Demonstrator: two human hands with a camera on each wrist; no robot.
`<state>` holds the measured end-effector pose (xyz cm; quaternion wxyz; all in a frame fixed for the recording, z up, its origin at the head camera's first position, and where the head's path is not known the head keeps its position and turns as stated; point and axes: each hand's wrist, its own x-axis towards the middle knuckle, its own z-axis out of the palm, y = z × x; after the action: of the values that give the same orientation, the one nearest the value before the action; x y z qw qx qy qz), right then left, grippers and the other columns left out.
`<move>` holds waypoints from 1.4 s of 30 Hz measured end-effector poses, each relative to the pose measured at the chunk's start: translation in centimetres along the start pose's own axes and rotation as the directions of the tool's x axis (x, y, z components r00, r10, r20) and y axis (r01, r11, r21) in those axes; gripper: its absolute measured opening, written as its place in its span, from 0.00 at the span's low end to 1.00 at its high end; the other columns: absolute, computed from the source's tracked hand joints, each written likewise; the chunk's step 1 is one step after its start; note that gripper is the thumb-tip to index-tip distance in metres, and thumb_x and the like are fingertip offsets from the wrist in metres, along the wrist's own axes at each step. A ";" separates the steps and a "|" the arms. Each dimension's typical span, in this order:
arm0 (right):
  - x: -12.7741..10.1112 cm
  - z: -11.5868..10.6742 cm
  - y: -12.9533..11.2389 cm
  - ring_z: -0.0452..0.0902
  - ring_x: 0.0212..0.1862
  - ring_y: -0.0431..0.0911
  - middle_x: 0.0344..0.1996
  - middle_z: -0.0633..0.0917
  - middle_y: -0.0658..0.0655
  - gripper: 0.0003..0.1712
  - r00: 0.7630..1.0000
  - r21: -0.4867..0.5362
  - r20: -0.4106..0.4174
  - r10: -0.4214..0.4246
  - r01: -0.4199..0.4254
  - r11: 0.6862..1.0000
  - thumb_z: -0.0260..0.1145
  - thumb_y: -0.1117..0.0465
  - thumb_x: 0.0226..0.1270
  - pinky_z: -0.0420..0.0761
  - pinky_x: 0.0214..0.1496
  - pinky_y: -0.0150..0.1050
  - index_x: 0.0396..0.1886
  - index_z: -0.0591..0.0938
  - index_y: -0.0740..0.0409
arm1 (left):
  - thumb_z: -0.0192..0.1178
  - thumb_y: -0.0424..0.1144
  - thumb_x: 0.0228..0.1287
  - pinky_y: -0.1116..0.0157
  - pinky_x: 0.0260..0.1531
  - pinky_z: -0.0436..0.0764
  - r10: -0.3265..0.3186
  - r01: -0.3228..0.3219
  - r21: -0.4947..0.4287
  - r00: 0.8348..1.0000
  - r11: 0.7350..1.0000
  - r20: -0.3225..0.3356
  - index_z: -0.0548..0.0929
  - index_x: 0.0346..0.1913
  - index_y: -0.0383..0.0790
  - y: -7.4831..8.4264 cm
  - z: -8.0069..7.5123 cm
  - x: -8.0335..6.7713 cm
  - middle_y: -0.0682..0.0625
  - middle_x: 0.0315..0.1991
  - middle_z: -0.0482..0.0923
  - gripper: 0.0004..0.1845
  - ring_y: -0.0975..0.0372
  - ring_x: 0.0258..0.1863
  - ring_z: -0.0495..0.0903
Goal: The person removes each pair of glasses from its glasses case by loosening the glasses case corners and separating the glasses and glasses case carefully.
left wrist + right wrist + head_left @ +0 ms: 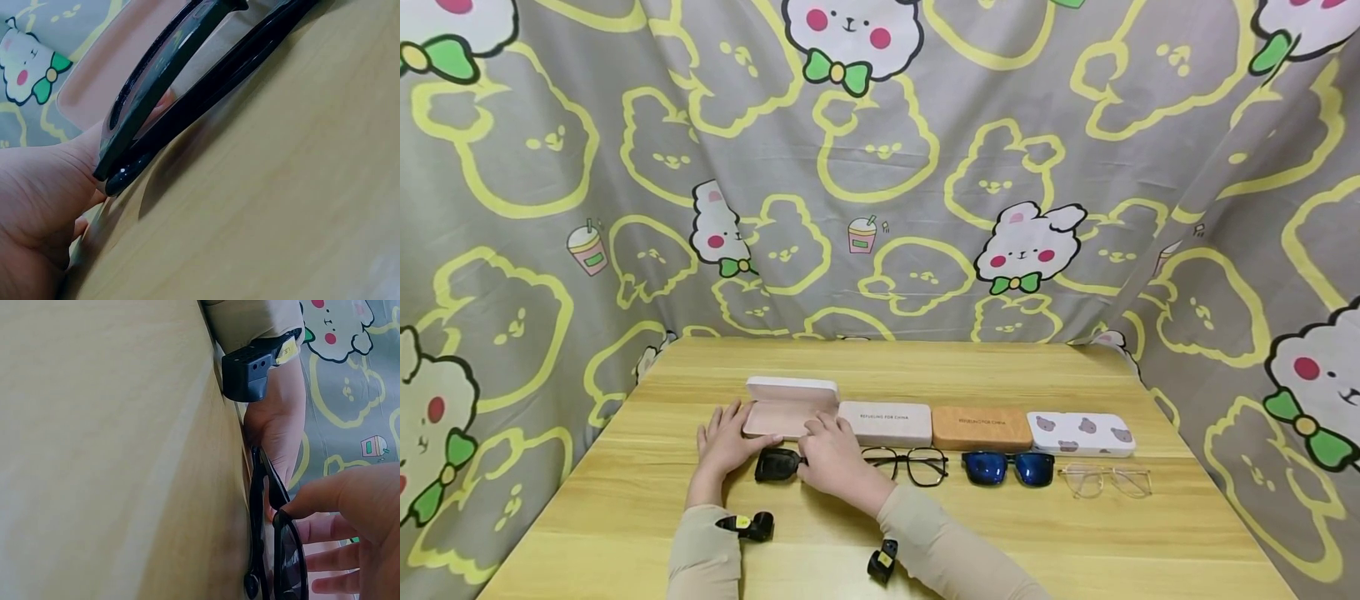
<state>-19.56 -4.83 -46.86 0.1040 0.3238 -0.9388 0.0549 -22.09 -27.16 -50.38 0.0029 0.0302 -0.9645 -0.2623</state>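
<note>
An eyeglass case [782,419] with a pinkish inside stands with its lid up at the left end of a row. My left hand [730,442] rests against its left side, fingers spread and thumb stretched along the front edge. Dark sunglasses [777,465] with black frames sit just in front of it, temples folded; my right hand [835,454] hides their right half. In the right wrist view, the thumb of that hand lies at the bridge of the sunglasses [290,562], with the index finger behind, pinching them.
Right of the open case are closed cases: a white one [885,423], an orange-brown one [982,427] and a bear-patterned one [1082,434]. Before them lie black-framed glasses [927,467], blue-lensed sunglasses [1008,468] and thin-rimmed clear glasses [1105,481]. A patterned curtain [880,167] surrounds the wooden table [820,550].
</note>
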 end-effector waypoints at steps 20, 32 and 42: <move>0.2 -0.1 0.1 0.68 0.68 0.51 0.56 0.81 0.49 0.10 0.999 0.062 0.046 0.026 -0.029 0.998 0.69 0.49 0.57 0.71 0.65 0.55 0.20 0.80 0.43 | 0.65 0.70 0.50 0.30 0.67 0.31 0.008 -0.008 -0.009 1.000 1.000 -0.003 0.59 0.75 0.41 0.0 0.1 0.0 0.34 0.77 0.47 0.55 0.35 0.75 0.37; 0.2 -0.5 0.3 0.68 0.68 0.52 0.58 0.81 0.50 0.12 0.998 0.074 0.047 0.035 -0.039 0.996 0.68 0.48 0.58 0.71 0.65 0.54 0.19 0.79 0.43 | 0.64 0.70 0.50 0.30 0.67 0.31 0.002 -0.002 0.000 1.000 1.000 0.005 0.58 0.75 0.41 -0.1 0.1 0.1 0.34 0.77 0.46 0.56 0.35 0.75 0.36; 0.5 -1.4 0.8 0.68 0.68 0.54 0.55 0.81 0.50 0.08 0.999 0.058 0.030 0.022 -0.023 0.998 0.67 0.46 0.61 0.72 0.66 0.54 0.30 0.85 0.43 | 0.63 0.71 0.51 0.30 0.67 0.31 -0.002 0.002 0.004 1.000 1.000 0.014 0.57 0.76 0.41 -0.1 0.1 0.1 0.34 0.77 0.46 0.56 0.35 0.75 0.36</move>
<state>-20.18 -4.27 -45.39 0.0801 0.3168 -0.9418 0.0786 -22.21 -27.21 -50.49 -0.0040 0.0292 -0.9650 -0.2605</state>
